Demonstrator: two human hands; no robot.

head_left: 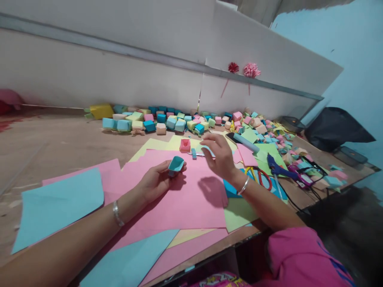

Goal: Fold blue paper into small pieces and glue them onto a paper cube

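My left hand is closed around a small teal folded paper box, its hollow side facing up. To the right, my right hand is raised over the papers, casting a shadow. Its fingers are bent with a gap between them and the thumb, and I see nothing held. By its fingertips lie a small blue folded paper piece and a thin metal tool, partly hidden. Just behind these sits a pink open paper box. Large pink paper sheets spread beneath both hands.
Several small coloured paper boxes line the wall. At the right are a blue glue gun, red-and-yellow-handled scissors, a light-blue tube and paper scraps. Light-blue sheets lie at left. The table's front edge runs along the lower right.
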